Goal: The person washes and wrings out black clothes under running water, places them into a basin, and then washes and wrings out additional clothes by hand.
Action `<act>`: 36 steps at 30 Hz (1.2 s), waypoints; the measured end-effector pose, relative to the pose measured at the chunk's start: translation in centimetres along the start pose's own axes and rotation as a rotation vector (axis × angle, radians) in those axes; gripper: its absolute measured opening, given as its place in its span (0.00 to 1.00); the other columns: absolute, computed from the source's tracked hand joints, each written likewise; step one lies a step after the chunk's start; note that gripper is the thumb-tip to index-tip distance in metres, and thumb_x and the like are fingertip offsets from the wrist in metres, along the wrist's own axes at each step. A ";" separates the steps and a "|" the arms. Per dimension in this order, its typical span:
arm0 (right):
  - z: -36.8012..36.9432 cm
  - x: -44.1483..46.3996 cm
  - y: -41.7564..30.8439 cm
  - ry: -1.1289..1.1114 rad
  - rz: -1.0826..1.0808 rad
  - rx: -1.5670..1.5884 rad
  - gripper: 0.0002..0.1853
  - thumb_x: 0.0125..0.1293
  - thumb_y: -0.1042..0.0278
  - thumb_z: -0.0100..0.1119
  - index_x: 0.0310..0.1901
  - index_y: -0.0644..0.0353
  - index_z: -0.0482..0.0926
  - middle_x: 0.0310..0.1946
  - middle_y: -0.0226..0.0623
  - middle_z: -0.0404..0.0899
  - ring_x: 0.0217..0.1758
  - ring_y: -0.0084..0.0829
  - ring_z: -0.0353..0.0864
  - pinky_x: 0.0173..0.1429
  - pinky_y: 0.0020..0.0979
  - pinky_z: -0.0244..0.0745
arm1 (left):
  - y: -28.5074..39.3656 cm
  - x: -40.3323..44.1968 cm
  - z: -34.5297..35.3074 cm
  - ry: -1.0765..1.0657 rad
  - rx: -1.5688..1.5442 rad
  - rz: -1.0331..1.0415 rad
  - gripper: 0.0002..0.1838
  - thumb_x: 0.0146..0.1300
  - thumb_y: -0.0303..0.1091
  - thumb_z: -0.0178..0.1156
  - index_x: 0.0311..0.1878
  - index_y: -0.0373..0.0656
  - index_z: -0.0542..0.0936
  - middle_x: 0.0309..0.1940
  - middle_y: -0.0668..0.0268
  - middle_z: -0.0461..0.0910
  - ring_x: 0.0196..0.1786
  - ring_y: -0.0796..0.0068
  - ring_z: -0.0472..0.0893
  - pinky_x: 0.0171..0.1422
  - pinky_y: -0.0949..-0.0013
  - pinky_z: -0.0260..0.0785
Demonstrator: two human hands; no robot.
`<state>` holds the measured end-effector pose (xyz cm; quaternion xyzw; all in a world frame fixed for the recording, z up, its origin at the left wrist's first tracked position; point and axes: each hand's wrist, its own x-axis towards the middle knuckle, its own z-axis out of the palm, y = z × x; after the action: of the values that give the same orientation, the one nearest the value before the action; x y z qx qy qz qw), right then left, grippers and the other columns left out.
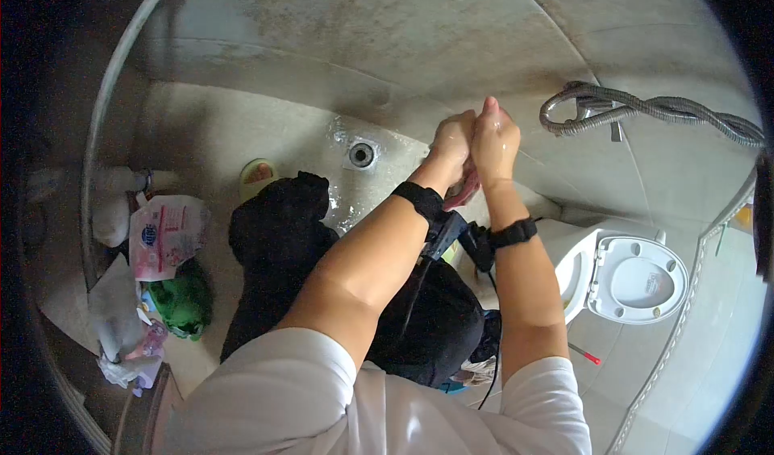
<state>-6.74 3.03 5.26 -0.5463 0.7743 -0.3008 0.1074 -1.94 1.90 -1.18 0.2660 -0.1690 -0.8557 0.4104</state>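
Note:
My left hand (453, 142) and my right hand (495, 142) are pressed together in front of the tiled wall, both closed and wet. A dark pink, wet-looking piece of cloth (465, 191) hangs out below them, between the wrists. Most of it is hidden inside the hands, so its full shape cannot be made out. Each forearm wears a black strap (513, 233) with a dark device on it. A floor drain (361, 155) lies to the left of the hands, with water shining on the floor around it.
A coiled metal shower hose (645, 104) hangs from the wall at right, above a white toilet (641, 281) with its lid raised. Pink-and-white packaging (168, 237) and a green bag (181, 300) stand at left. A pale pipe (105, 108) curves along the left side.

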 end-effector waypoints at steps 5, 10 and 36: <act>-1.8 2.6 4.1 -0.052 -0.053 -0.088 0.24 0.68 0.52 0.48 0.27 0.68 0.77 0.22 0.50 0.77 0.28 0.45 0.78 0.37 0.38 0.71 | -0.1 0.3 0.4 0.098 0.487 0.106 0.13 0.62 0.38 0.51 0.33 0.37 0.77 0.27 0.63 0.77 0.28 0.73 0.73 0.33 0.66 0.65; -4.7 2.4 4.6 -0.133 0.164 0.085 0.21 0.65 0.53 0.54 0.28 0.68 0.76 0.18 0.39 0.76 0.25 0.28 0.75 0.34 0.34 0.71 | 2.5 -1.3 0.7 -0.056 1.131 0.231 0.27 0.46 0.39 0.62 0.50 0.33 0.74 0.32 0.54 0.80 0.33 0.66 0.79 0.35 0.66 0.70; -4.2 -1.1 4.0 -0.031 0.444 1.340 0.04 0.65 0.75 0.49 0.38 0.63 0.74 0.29 0.33 0.77 0.27 0.23 0.76 0.30 0.24 0.71 | 2.9 -1.2 0.3 -0.163 -0.158 -0.218 0.10 0.58 0.33 0.61 0.40 0.38 0.79 0.36 0.60 0.81 0.38 0.67 0.81 0.46 0.64 0.74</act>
<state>-11.58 6.37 6.08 -0.1959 0.5141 -0.6758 0.4905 0.23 1.12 0.89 0.1794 -0.1040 -0.9246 0.3196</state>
